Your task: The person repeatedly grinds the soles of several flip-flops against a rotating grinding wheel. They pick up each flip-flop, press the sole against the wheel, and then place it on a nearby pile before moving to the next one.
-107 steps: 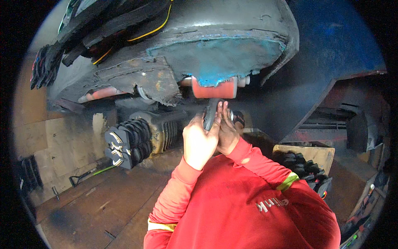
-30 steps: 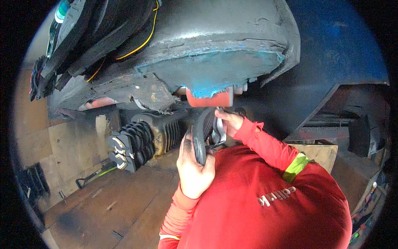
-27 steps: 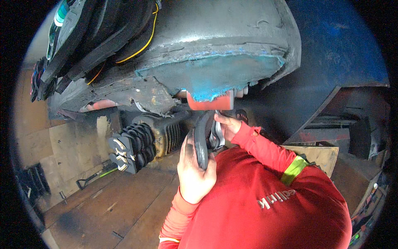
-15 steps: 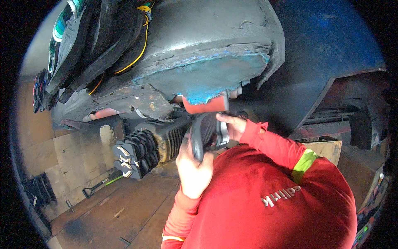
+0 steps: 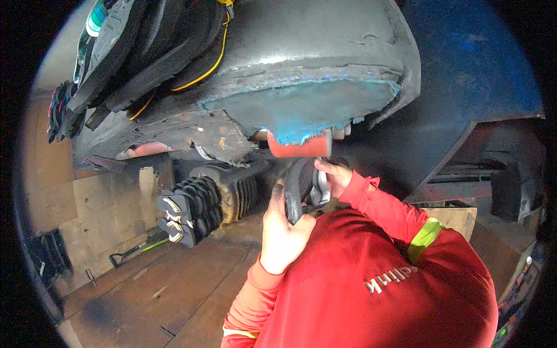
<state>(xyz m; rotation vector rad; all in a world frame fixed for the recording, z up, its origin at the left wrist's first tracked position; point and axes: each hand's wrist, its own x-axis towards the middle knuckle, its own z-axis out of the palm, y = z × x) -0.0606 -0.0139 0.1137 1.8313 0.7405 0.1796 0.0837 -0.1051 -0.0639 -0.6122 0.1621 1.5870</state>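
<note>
A dark flip-flop (image 5: 296, 188) with a grey rim is held on edge between my two hands, in front of my red top. My left hand (image 5: 284, 238) is closed round its near left side, the thumb pointing upward along it. At the far right end, my right hand (image 5: 336, 177) grips it with thumb and fingers, some of them hidden behind it. Just above is the orange-red curved band (image 5: 299, 147) of a machine, under a ragged blue-grey cover (image 5: 307, 104). I cannot tell whether the flip-flop touches the band.
Several black flip-flops (image 5: 156, 52) lie on the grey housing (image 5: 301, 35) at upper left. More flip-flops are stacked in a row (image 5: 185, 211) to the left, above the brown floor (image 5: 156, 301). A dark blue panel (image 5: 458, 64) rises at right, with a wooden box (image 5: 449, 217) below.
Both hands and the flip-flop have shifted slightly right in the picture, and the flip-flop stands a little more upright. The machine has also shifted right in view, as my head moved.
</note>
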